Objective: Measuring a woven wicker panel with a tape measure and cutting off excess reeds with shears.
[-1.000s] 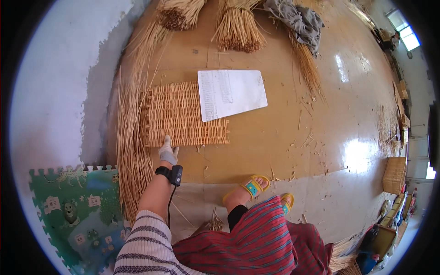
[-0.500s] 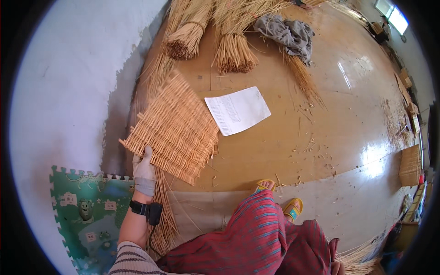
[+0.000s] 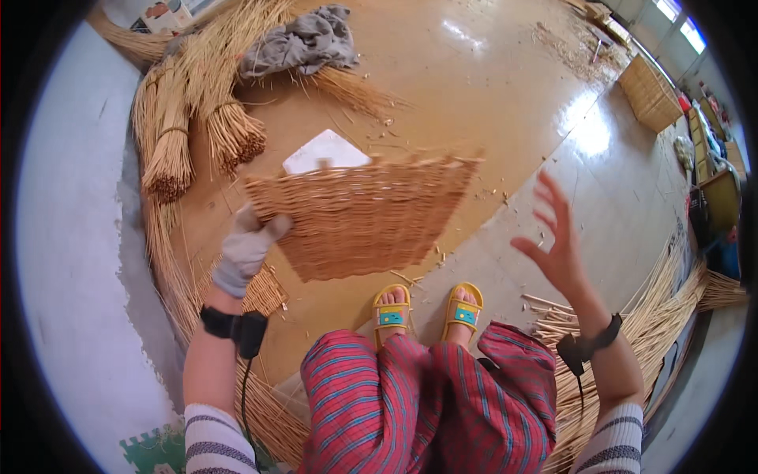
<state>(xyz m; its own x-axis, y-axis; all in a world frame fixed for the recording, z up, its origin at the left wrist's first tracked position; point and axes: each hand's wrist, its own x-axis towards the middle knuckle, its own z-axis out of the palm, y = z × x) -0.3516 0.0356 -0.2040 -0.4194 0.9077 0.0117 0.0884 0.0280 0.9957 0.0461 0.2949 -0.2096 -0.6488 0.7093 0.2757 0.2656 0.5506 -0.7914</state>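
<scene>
Glare on floor [image 3: 474, 95], slightly blurred woven panel [image 3: 363, 221]

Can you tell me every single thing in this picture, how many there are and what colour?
Woven panel: one, tan, in the left hand
Smaller-looking woven piece: one visible, tan, floor, lower left
White sheet: one, partly hidden behind the panel
Tied stick bundles: at least two, straw-coloured, upper left
Loose reeds: uncountable, straw-coloured, left and lower right
Cloth: one, grey, upper left
Woven box: one, tan, upper right
Scraps: many, pale, floor
Mat: one, green, bottom left
Clutter: unclear count, mixed colours, right edge
Sandals: two, yellow, on the feet
Wrist straps: two, black, one per wrist
Left hand: one, pale glove, gripping the panel
Right hand: one, bare, raised right of the panel
</scene>
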